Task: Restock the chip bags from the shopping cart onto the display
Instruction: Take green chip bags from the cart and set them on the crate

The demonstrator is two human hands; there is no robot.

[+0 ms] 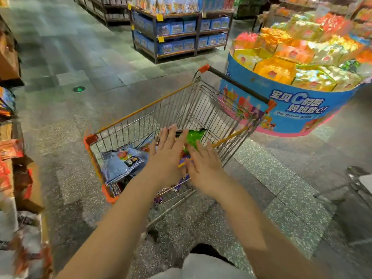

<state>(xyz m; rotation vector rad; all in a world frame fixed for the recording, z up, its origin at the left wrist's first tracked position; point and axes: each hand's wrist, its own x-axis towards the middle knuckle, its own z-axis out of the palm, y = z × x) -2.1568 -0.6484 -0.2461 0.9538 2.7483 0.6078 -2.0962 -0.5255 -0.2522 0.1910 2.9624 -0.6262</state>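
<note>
A wire shopping cart (141, 115) with orange corners stands on the floor in front of me. Inside lie a blue chip bag (122, 164), a green chip bag (194, 137) and other bags partly hidden under my hands. My left hand (168, 156) and my right hand (205, 168) both reach over the cart's near side with fingers stretched out straight, above the bags. Neither hand holds anything. The green bag shows between and beyond the two hands. The display with chip bags (10, 178) runs along the left edge, blurred.
A round blue promotional stand (291, 105) piled with yellow and orange packs sits just right of the cart. A dark shelf unit (177, 37) with blue boxes stands behind. A metal frame (358, 182) shows at the right edge. Tiled floor surrounds the cart.
</note>
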